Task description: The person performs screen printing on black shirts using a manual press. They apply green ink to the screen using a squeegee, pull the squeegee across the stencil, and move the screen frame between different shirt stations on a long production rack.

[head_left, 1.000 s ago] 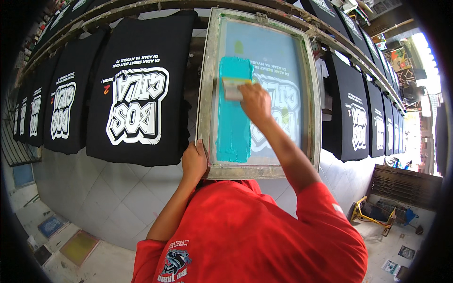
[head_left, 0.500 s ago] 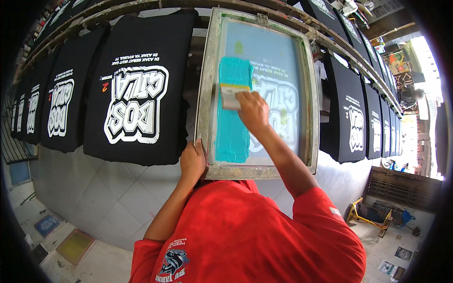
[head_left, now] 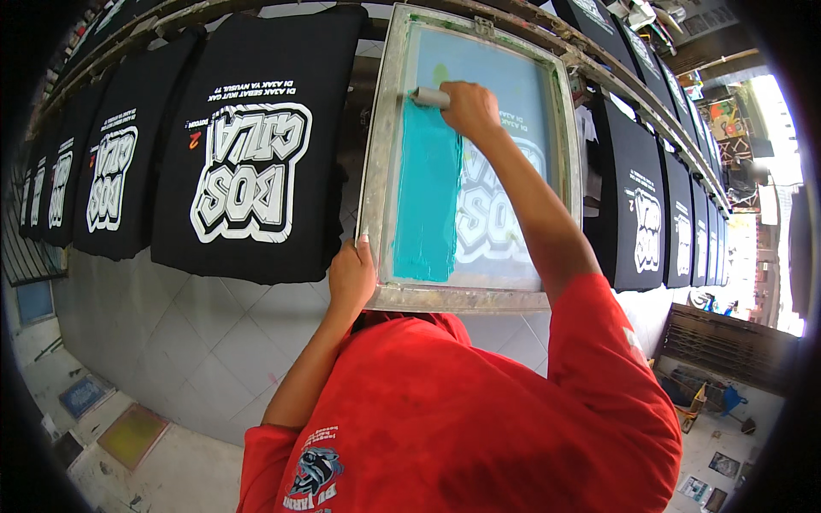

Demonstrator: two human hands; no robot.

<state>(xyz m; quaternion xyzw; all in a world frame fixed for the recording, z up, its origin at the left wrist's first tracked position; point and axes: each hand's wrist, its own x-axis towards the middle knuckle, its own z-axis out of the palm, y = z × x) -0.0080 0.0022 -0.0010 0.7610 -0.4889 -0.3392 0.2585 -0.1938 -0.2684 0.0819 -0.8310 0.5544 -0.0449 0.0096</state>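
One hand, my right grip (head_left: 472,109), grasps a pale, flat squeegee (head_left: 432,98); my left grip (head_left: 351,275) clasps the worn, rectangular screen frame (head_left: 470,299) near its lower left corner. Thick turquoise ink (head_left: 428,197) coats the translucent mesh (head_left: 509,81) in a long strip. Since the last frame, the squeegee has moved up to the strip's far end.

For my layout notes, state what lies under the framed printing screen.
Through the framed printing screen, white block lettering shows hazily at right; turquoise ink and the right forearm hide what lies directly beneath them.
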